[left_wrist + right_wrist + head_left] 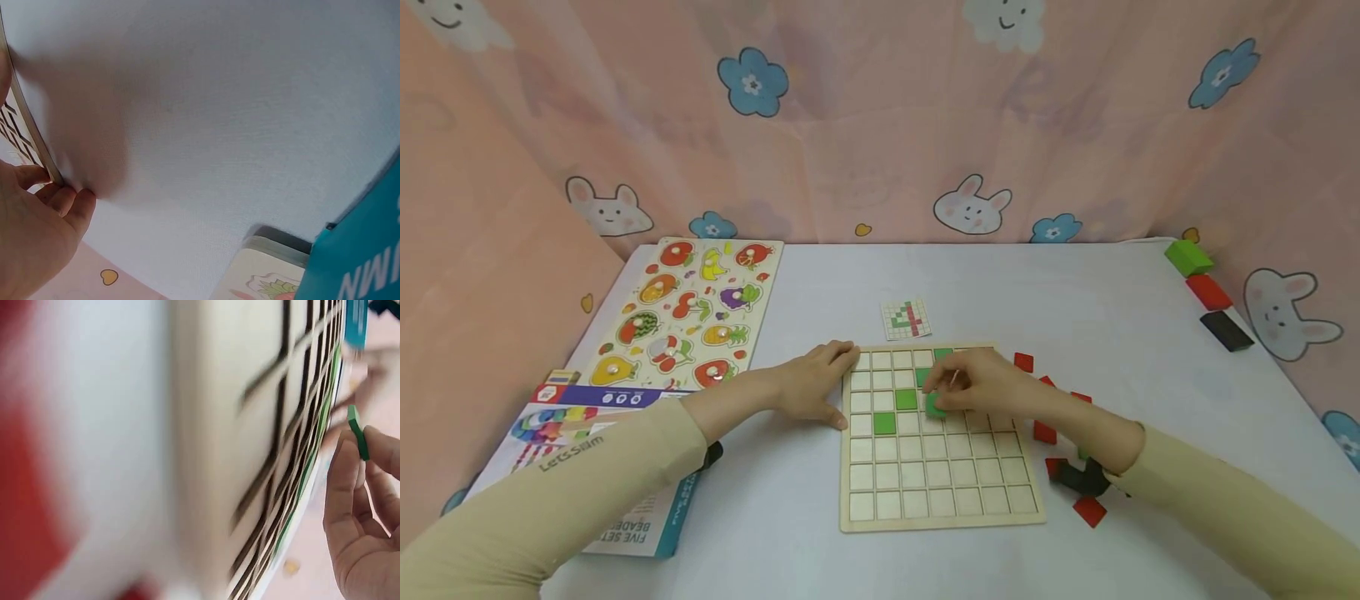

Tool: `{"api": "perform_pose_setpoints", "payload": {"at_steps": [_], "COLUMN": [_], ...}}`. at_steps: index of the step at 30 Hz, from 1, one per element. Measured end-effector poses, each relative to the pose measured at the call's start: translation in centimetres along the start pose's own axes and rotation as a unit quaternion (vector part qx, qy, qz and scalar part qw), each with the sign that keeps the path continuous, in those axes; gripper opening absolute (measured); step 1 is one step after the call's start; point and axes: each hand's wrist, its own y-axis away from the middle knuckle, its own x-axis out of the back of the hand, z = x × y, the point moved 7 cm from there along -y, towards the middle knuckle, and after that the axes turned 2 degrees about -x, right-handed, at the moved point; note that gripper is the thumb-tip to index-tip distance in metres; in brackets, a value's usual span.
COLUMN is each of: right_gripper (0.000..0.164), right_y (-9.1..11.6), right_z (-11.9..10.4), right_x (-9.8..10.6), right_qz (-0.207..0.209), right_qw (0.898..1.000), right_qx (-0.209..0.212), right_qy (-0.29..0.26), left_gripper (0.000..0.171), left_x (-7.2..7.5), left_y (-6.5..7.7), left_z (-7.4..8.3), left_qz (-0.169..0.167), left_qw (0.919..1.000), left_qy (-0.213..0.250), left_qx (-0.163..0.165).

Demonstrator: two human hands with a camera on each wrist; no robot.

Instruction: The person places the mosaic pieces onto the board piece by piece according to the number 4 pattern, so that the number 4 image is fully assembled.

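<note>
green tile (358, 434): pinched between thumb and fingertips of right hand (976, 383), held over board (942, 475) | board's left edge: touched by left hand (811, 385), thumb and fingers spread

I'm reading the box (655, 525) on the head view: "FIVE SET" and "BEADE", upside down, cut by the sleeve. On the left sleeve (572, 492) I make out "Lets", rest unclear. Left-wrist view: white capitals, cropped, on a teal panel (353, 247).
</note>
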Motion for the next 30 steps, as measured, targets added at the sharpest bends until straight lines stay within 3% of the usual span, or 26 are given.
{"api": "perform_pose_setpoints", "payload": {"at_steps": [5,11,17,26,30], "right_gripper": [0.012,0.011,0.009,0.010,0.009], "right_y": [-1.3,-1.6,-1.4,-1.6,-1.3], "right_z": [-3.5,-5.3,-5.8,-5.9,-5.4], "right_x": [-3.4,-5.8,-6.2,-6.3,-5.1], "right_qz": [-0.029,-0.048,-0.037,-0.027,-0.020], "right_qw": [0.999,0.997,0.995,0.990,0.992], "right_qx": [0.039,0.051,0.059,0.076,0.062], "right_qy": [0.009,0.037,0.066,0.116,0.107], "left_gripper": [0.102,0.103,0.103,0.106,0.106], "left_x": [0.0,0.4,1.0,1.1,1.1], "left_y": [0.0,-0.1,-0.4,-0.4,-0.4], "left_z": [-0.1,0.0,0.4,0.3,0.2], "left_qz": [-0.005,0.008,0.045,0.057,0.058], "left_qw": [0.9999,0.9999,0.9989,0.9982,0.9982], "left_qy": [0.009,0.012,0.015,0.018,0.013], "left_qx": [0.003,0.000,0.004,0.012,0.009]}}
